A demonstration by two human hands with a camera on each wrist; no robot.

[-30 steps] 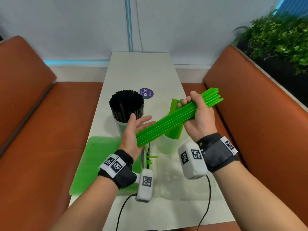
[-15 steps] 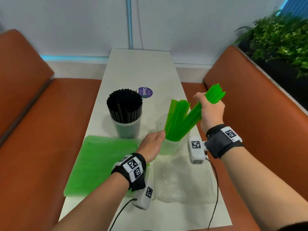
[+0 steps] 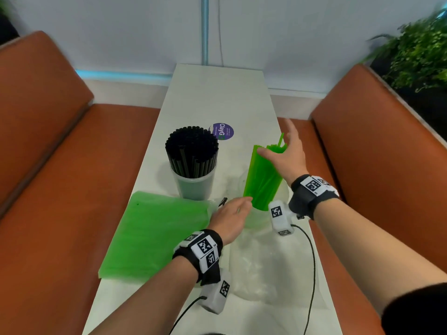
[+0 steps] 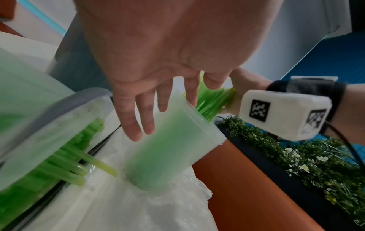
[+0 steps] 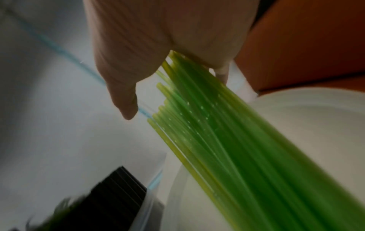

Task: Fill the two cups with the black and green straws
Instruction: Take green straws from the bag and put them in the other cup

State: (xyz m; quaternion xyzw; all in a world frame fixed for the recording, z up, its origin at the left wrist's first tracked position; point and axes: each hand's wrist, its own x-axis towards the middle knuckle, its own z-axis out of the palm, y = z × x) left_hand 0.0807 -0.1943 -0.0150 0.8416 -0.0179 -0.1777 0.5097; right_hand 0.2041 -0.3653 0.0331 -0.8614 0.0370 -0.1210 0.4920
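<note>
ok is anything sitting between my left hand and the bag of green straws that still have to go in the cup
Nothing visible blocks it. The left hand is open by the base of the green straws in the clear cup, and the bag of green straws lies right beside that wrist on the table, with only bare tabletop between.

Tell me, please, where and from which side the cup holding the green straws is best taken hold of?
Probably around the bare wall of the green-straw cup, below its rim, coming from the left, where the left hand already is. The green straws stand tall out of the mouth and the right hand rests on their tops, so the top is blocked. The wall narrows downward, so grip high.
</note>
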